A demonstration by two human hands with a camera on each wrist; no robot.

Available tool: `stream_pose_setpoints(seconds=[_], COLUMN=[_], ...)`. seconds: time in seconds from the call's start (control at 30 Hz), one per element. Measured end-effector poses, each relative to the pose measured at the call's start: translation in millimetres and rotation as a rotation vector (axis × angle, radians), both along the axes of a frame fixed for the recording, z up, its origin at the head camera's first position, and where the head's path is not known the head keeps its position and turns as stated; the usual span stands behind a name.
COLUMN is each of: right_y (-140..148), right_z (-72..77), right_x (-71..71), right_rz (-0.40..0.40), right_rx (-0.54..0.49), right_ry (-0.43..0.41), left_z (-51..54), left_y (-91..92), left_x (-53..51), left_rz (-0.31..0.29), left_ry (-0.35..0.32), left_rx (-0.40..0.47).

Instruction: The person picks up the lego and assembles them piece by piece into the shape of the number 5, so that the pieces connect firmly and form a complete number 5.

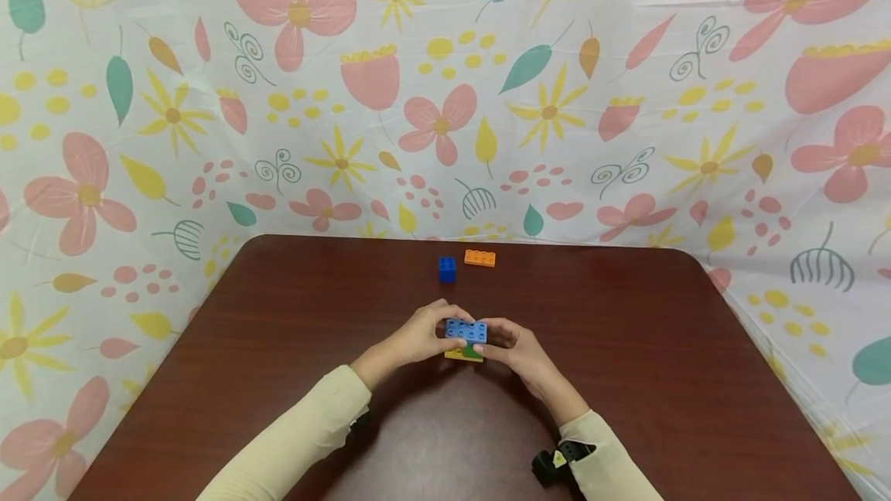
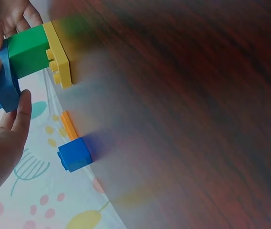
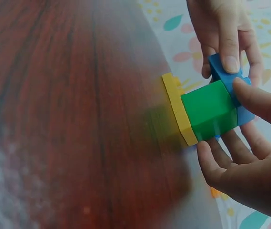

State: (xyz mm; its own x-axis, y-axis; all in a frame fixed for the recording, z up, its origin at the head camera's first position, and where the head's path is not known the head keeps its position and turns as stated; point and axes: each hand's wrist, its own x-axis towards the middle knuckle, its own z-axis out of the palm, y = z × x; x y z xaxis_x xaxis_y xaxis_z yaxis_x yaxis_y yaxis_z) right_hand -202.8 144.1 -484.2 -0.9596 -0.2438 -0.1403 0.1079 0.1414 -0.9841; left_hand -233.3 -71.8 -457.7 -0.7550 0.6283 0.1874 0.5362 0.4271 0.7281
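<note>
At the middle of the table stands a small stack of toy building bricks. A thin yellow brick point(image 3: 179, 109) forms its base, a taller green brick point(image 2: 29, 51) sits on part of that, and a light blue brick point(image 1: 466, 330) lies across the top. My left hand point(image 1: 422, 333) pinches the light blue brick at its left end between thumb and fingers. From the other side, my right hand point(image 1: 518, 350) grips the same brick's right end, its thumb on the near face; its lower fingers come close beside the green brick in the right wrist view.
Behind the stack, towards the table's far edge, stand a dark blue brick point(image 1: 447, 270) and a flat orange brick point(image 1: 480, 258). The brown table point(image 1: 334, 284) ends at a floral cloth point(image 1: 445, 199) hanging behind it.
</note>
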Motion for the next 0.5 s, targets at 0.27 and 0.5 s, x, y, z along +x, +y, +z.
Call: stream_pose_setpoints(seconds=[0.27,0.5], right_y=[0.9,2.7], right_z=[-1.9,-4.6], right_x=[-0.7,-2.2], right_rz=[-0.011,-0.007], right_rx=[-0.002,0.02], right_ry=[0.009,0.036], left_z=[-0.6,-1.2], left_y=[0.5,-0.5], left_x=[-2.7,-3.8], left_rz=[0.001,-0.022], left_ry=[-0.008,-0.017], left_rx=[-0.02,-0.005])
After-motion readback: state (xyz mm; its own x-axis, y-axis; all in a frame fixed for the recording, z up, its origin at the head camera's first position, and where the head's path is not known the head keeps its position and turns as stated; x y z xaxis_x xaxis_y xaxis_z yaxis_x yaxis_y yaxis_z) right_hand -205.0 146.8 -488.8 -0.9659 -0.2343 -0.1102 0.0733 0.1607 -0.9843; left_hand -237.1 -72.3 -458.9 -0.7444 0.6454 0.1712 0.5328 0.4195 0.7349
